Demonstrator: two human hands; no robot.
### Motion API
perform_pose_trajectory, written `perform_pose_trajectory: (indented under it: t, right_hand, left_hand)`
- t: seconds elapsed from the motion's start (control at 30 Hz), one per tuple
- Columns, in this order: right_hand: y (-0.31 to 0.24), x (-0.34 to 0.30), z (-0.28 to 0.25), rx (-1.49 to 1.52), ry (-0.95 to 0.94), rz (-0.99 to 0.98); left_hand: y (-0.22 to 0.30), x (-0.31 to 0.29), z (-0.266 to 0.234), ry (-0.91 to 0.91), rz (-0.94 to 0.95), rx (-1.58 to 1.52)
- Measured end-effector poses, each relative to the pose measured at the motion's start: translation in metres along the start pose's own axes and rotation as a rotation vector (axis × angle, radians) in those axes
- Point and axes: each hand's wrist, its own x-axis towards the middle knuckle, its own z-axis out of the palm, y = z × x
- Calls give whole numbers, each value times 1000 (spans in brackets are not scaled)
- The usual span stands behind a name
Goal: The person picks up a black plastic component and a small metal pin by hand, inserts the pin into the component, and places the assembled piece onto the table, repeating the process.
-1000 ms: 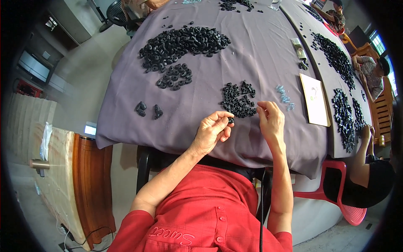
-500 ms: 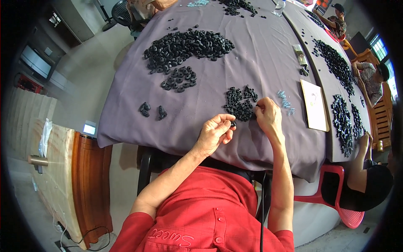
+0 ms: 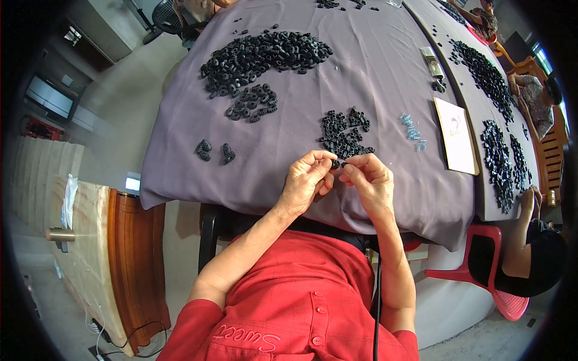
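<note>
My left hand [image 3: 306, 179] is closed in a pinch on a small round black plastic part [image 3: 335, 163], held just above the cloth near the table's front edge. Close beside it, my right hand [image 3: 372, 180] pinches another small black piece [image 3: 343, 164], and the two parts nearly meet or touch. Just beyond my fingers lies a pile of small black ring-like pieces [image 3: 342, 132]. Right of that pile sit several small clear bluish springs [image 3: 412, 127]. Farther left spreads a big heap of ribbed black parts [image 3: 265, 55], with a smaller group [image 3: 253, 102] in front of it.
Two small black clusters [image 3: 203, 150] lie at the left on the grey tablecloth [image 3: 283, 141]. A pale board [image 3: 456, 135] and a tube-like pack [image 3: 431, 62] lie at right. Co-workers sit along the right side by more black piles [image 3: 498, 162]. A red chair [image 3: 494, 265] stands there.
My right hand has come from the pile of small pieces toward my left hand, bringing a small black piece. My view has shifted slightly.
</note>
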Motion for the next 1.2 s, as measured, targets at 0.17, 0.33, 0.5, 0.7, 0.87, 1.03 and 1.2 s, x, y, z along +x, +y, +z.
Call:
perform_pose_trajectory:
  t: [0.17, 0.33, 0.5, 0.7, 0.87, 1.03, 1.2]
  right_hand:
    - [3, -3, 1, -18, 1, 46]
    - [2, -5, 4, 37, -11, 17]
    - [5, -6, 4, 20, -6, 22]
    - [12, -2, -3, 64, -18, 39]
    - [14, -2, -2, 70, -49, 30]
    - [15, -2, -1, 48, -43, 18]
    - [13, -4, 3, 45, -21, 57]
  left_hand:
    - [-1, -1, 0, -20, 22, 79]
    - [4, -2, 4, -19, 53, 243]
    - [2, -1, 4, -10, 40, 203]
    - [3, -3, 5, -18, 9, 205]
    - [3, -2, 8, 14, 7, 218]
    - [2, -2, 9, 62, 20, 158]
    - [1, -2, 7, 71, 17, 159]
